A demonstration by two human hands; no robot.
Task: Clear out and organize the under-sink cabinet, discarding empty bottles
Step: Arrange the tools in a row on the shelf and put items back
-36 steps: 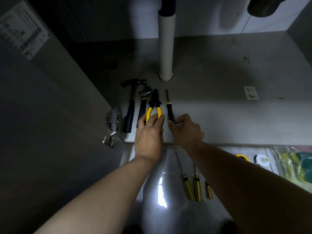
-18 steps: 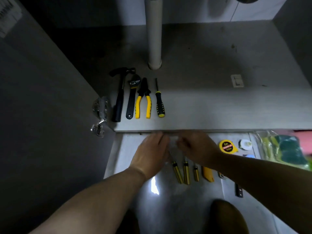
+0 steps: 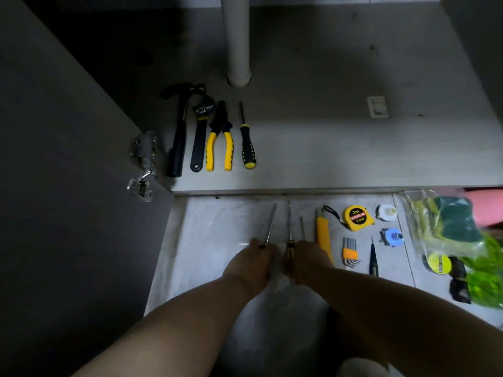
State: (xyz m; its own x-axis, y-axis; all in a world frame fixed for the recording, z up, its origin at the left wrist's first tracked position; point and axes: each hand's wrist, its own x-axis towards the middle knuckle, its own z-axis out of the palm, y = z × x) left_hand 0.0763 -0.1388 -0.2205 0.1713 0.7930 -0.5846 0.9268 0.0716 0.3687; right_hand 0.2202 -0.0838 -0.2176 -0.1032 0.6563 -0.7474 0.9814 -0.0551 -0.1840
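On the floor [image 3: 217, 221] just near the cabinet [image 3: 353, 151], the left hand [image 3: 250, 263] grips the leftmost screwdriver [image 3: 269, 225] by its handle. The right hand [image 3: 306, 261] lies against the middle screwdriver [image 3: 289, 235]; I cannot tell whether it grips.

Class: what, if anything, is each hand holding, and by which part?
Left hand grips the leftmost screwdriver by its handle. Right hand rests over the short screwdriver, at its handle; grip cannot be told.
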